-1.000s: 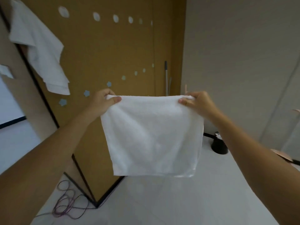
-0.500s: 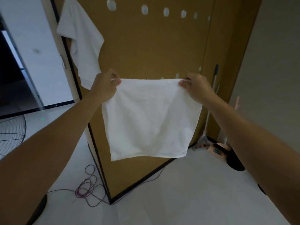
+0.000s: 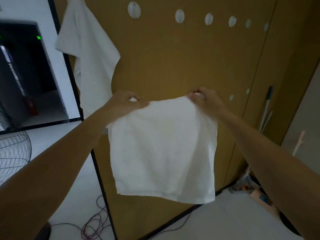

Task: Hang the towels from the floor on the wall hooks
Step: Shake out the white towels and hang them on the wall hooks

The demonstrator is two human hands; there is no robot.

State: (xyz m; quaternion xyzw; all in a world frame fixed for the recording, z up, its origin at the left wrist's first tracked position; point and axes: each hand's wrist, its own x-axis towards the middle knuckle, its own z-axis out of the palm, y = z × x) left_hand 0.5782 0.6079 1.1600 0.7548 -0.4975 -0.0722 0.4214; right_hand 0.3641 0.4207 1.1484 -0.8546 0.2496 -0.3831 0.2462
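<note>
top-row hooks [image 3: 179, 16] stand bare (hung towel [image 3: 90, 54] blocks the left edge).

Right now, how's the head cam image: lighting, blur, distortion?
Head view: dim, brownish light, no glare; held towel nearly textureless white; left hand and right hand slightly soft; wide-angle bows the black frame; top hooks show only as pale blobs.

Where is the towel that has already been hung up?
The hung towel is at the upper left of the head view, on the left edge of the brown wall panel, above and left of the left hand gripping the second towel.
</note>
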